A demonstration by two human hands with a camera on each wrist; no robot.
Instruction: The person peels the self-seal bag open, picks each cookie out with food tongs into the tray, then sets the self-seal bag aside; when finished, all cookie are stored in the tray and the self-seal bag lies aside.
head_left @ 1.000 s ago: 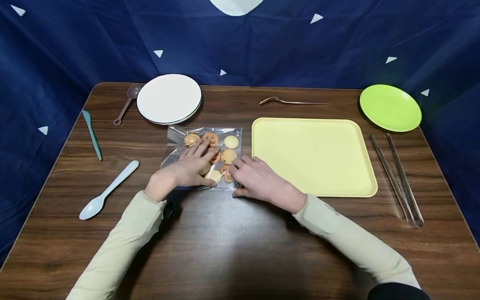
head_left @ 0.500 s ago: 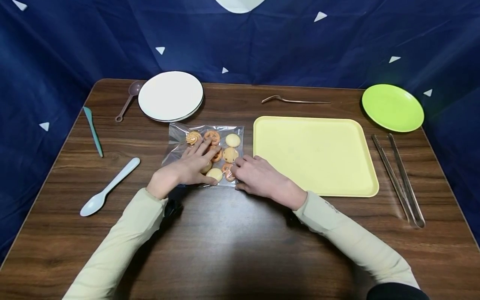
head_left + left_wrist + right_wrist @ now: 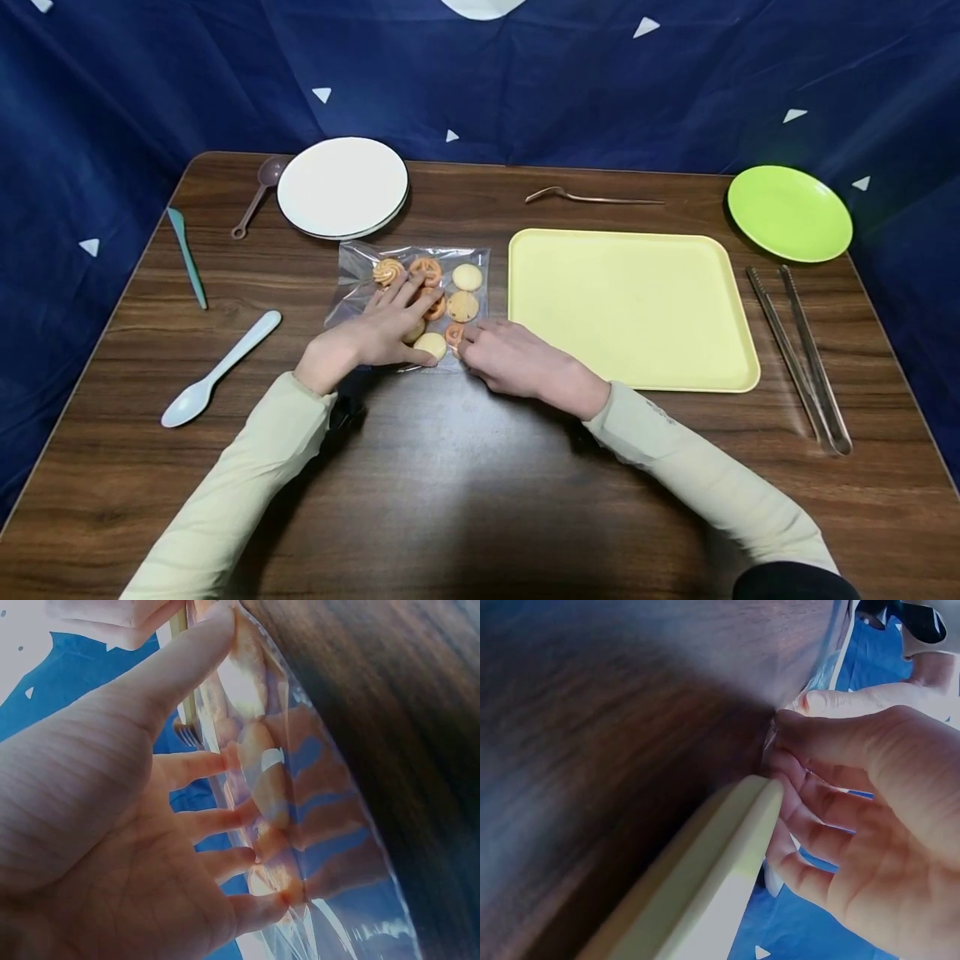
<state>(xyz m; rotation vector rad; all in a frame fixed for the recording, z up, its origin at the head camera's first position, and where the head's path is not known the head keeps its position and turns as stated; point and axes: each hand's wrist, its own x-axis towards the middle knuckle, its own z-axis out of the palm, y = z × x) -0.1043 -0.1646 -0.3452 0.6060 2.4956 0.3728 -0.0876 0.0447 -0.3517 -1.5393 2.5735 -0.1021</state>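
A clear plastic bag of cookies (image 3: 355, 279) lies flat on the table, with pretzel-shaped, swirled and round cookies (image 3: 462, 307) inside. My left hand (image 3: 367, 333) rests on it with spread, nearly straight fingers, covering part of the contents. From the left wrist view, the fingertips of the left hand (image 3: 127, 817) touch the film. At the bag's lower right corner, my right hand (image 3: 517, 358) has curled fingers and covers that corner. Close up in the right wrist view, thumb and forefinger of the right hand (image 3: 870, 817) pinch the bag's plastic edge.
A yellow tray (image 3: 630, 312) lies just right of the bag. Around them are white plates (image 3: 342, 185), a green plate (image 3: 790, 212), metal tongs (image 3: 802, 367), a fork (image 3: 592, 198), a pale spoon (image 3: 221, 367), a small brown spoon (image 3: 258, 196) and a teal knife (image 3: 187, 258).
My right hand's fingers have shifted slightly along the bag's lower right corner, covering more of the pretzel cookie there. The left hand stays in place; the whole view has shifted a little.
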